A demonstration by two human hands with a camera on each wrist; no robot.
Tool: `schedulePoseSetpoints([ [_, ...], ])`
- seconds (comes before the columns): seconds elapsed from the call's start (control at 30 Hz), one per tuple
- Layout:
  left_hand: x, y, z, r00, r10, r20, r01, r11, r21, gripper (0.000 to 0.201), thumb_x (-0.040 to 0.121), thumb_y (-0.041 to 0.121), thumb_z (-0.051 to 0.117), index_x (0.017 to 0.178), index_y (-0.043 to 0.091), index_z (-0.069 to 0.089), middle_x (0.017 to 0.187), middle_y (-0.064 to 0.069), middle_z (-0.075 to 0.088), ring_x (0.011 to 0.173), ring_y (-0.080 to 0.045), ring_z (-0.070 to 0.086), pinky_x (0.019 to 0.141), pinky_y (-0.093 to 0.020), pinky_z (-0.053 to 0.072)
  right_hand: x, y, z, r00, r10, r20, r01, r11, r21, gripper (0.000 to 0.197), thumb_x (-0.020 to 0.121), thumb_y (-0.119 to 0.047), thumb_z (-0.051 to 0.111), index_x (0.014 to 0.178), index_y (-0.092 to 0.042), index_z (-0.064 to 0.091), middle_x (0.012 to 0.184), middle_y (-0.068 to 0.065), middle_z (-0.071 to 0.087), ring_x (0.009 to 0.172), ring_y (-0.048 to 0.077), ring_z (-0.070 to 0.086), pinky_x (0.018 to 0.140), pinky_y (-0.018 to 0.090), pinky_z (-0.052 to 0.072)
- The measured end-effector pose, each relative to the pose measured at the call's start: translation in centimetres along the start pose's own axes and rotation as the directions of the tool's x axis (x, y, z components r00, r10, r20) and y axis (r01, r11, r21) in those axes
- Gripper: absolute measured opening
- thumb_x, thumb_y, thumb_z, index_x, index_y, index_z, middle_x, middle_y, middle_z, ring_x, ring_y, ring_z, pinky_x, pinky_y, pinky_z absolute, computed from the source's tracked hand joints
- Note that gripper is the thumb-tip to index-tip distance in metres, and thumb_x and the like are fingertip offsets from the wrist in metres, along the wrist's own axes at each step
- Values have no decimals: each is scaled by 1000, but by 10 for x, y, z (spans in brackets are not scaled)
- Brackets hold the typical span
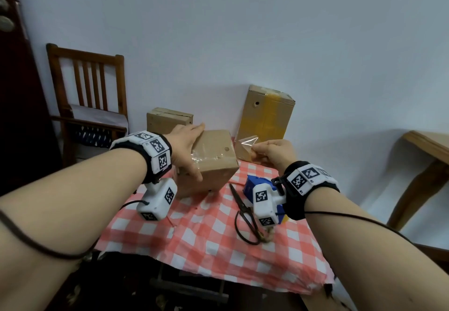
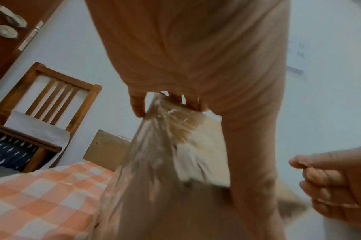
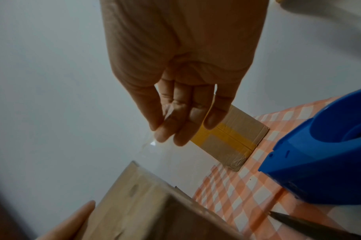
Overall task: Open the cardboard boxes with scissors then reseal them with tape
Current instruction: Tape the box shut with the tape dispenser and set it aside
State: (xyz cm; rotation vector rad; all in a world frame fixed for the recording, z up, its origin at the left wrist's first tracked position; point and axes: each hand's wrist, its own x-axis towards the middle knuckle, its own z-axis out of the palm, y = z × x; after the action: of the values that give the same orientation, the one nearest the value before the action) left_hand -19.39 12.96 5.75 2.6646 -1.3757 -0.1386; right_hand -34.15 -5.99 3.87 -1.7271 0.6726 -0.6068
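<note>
A brown cardboard box [image 1: 213, 165] stands tilted on the checked tablecloth [image 1: 206, 233], with clear tape across its top. My left hand [image 1: 192, 150] grips it from above, fingers over the far edge and thumb down the near side; the left wrist view shows those fingers [image 2: 175, 99] hooked over the box [image 2: 165, 178]. My right hand [image 1: 256, 151] pinches the end of a clear tape strip [image 1: 247, 142] that runs to the box's right top edge. In the right wrist view, thumb and fingers [image 3: 165, 129] pinch the strip [image 3: 161, 151]. Black scissors [image 1: 245, 211] lie unheld.
A blue tape dispenser [image 1: 255, 184] sits by the scissors, under my right wrist. A tall box with yellow tape [image 1: 264, 114] and a low box [image 1: 167, 119] stand against the wall. A wooden chair [image 1: 90, 97] is at the left, another table [image 1: 427, 150] at the right.
</note>
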Motion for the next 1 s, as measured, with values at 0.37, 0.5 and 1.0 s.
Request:
schedulePoseSetpoints([
  [0.37, -1, -23, -2, 997, 22, -78, -53, 900, -432, 66, 74, 21, 82, 134, 19, 56, 108, -3, 68, 92, -15, 62, 80, -20, 46, -6, -3, 17, 987, 104, 120, -118, 986, 118, 73, 76, 7, 72, 138, -6, 36, 121, 16, 57, 69, 27, 71, 69, 43, 60],
  [0.5, -4, -25, -3, 999, -4, -54, -24, 860, -510, 63, 79, 18, 78, 137, 17, 52, 109, -6, 67, 87, -15, 62, 65, -10, 51, -8, 0, 23, 993, 37, 109, -39, 999, 20, 96, 63, 12, 79, 143, -9, 31, 141, 6, 39, 104, 32, 61, 68, 42, 60],
  [1.0, -4, -19, -1, 993, -117, -24, 69, 727, -684, 59, 86, 3, 67, 140, 12, 45, 88, 3, 57, 69, -13, 55, 47, -15, 47, 8, -23, 43, 965, -255, -66, 235, 946, -226, 58, 88, -14, 65, 141, -16, 42, 137, 0, 51, 115, 11, 52, 100, 26, 43],
])
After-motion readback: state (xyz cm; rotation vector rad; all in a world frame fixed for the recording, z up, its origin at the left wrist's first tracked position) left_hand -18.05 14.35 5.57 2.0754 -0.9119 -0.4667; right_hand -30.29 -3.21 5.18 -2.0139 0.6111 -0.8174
